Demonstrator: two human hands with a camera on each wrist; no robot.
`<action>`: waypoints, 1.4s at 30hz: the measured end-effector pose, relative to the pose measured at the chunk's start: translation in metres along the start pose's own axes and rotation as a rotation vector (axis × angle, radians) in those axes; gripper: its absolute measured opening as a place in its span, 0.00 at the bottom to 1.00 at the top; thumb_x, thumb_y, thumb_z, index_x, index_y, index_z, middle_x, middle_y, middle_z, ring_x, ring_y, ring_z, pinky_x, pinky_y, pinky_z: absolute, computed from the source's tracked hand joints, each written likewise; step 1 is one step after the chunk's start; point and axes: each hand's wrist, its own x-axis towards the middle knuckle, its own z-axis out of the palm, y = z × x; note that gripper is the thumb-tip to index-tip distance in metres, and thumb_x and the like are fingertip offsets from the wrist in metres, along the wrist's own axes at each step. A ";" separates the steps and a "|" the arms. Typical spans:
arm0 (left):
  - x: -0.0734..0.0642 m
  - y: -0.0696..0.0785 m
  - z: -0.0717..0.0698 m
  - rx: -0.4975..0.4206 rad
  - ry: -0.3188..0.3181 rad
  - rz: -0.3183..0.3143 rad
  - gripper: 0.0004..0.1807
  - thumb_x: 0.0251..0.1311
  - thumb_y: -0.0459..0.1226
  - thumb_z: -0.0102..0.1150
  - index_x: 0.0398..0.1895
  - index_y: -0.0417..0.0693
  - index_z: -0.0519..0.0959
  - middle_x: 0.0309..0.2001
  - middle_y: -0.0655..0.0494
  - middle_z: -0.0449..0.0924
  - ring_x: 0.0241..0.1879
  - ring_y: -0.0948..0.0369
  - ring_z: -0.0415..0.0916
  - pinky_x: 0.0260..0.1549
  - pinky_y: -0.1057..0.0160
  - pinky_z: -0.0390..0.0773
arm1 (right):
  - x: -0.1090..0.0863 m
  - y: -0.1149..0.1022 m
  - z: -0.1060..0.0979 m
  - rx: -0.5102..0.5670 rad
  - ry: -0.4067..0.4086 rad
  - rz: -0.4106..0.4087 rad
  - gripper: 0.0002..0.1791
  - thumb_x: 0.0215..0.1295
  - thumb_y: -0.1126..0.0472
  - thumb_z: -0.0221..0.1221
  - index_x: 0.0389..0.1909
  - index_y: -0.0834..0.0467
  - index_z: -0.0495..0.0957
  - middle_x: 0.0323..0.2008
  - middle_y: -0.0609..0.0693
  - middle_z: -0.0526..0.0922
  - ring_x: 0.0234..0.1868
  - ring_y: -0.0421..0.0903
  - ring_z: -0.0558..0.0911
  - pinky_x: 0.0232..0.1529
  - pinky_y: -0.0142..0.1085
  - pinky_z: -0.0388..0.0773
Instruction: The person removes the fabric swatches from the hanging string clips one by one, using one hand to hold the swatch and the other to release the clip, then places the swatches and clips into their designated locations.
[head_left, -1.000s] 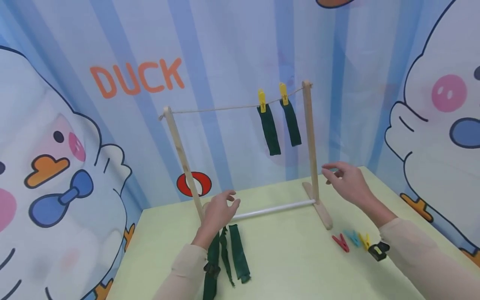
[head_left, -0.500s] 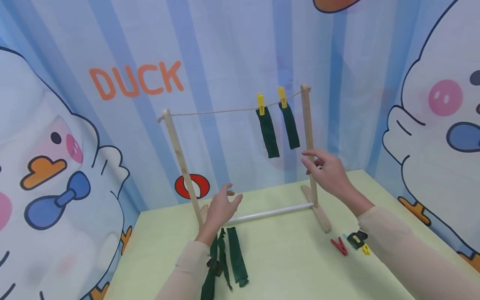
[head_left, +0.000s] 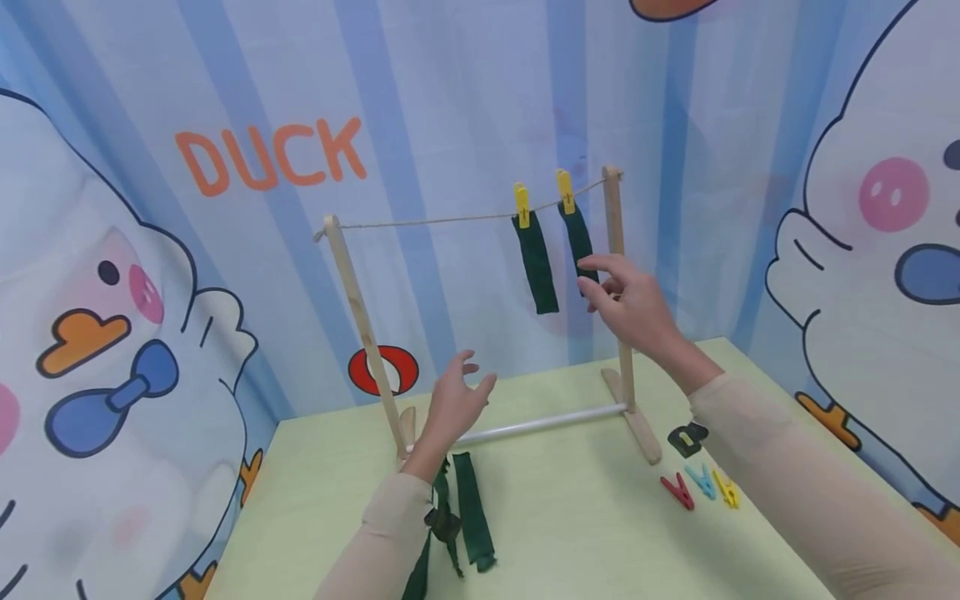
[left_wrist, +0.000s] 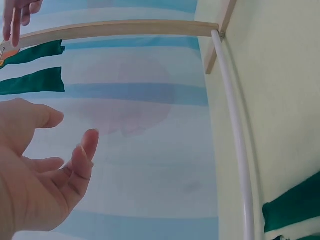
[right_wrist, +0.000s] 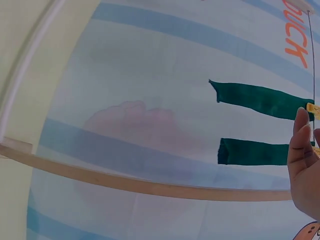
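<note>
i see two green strips [head_left: 536, 265] hung from one string [head_left: 420, 222] by two yellow pegs [head_left: 522, 208], three more strips [head_left: 475, 512] and three loose pegs [head_left: 703, 483] on the table [head_left: 570, 521], and, thumb and fingers apart, the right hand [head_left: 633, 307] near the hanging strips, the left hand [head_left: 454, 407] lower down.

Soft, even light covers the tabletop [head_left: 570, 517] out to its far corners, with a faint shadow pooling beside my right sleeve [head_left: 780, 458]. Lens distortion bows the white rod [left_wrist: 236, 122] in my left wrist view and the wooden post [right_wrist: 150, 187] in my right, both views hazy.
</note>
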 end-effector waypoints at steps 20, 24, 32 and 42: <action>0.011 0.023 0.019 -0.121 -0.004 0.034 0.37 0.68 0.51 0.59 0.76 0.53 0.59 0.67 0.52 0.71 0.35 0.59 0.85 0.43 0.53 0.80 | 0.046 -0.027 0.013 0.049 0.025 -0.069 0.23 0.75 0.60 0.57 0.67 0.59 0.71 0.55 0.55 0.78 0.26 0.44 0.81 0.21 0.32 0.70; 0.015 0.028 0.019 -0.124 -0.005 0.043 0.37 0.68 0.51 0.59 0.76 0.54 0.59 0.67 0.53 0.71 0.35 0.61 0.85 0.43 0.53 0.80 | 0.052 -0.030 0.014 0.051 0.017 -0.064 0.24 0.75 0.58 0.56 0.68 0.58 0.70 0.55 0.55 0.77 0.26 0.44 0.81 0.22 0.32 0.71; 0.030 0.035 0.021 -0.123 0.002 0.066 0.36 0.68 0.50 0.58 0.75 0.51 0.59 0.68 0.50 0.71 0.34 0.60 0.85 0.48 0.51 0.79 | 0.071 -0.037 0.012 0.018 0.018 -0.083 0.25 0.75 0.57 0.57 0.69 0.57 0.69 0.53 0.55 0.78 0.26 0.45 0.81 0.25 0.30 0.74; 0.038 0.038 0.035 -0.222 -0.012 0.052 0.35 0.68 0.48 0.59 0.75 0.53 0.60 0.69 0.52 0.69 0.36 0.60 0.85 0.38 0.58 0.82 | 0.084 -0.049 0.016 -0.061 -0.033 -0.055 0.28 0.75 0.56 0.56 0.73 0.54 0.64 0.56 0.56 0.77 0.28 0.48 0.84 0.30 0.31 0.78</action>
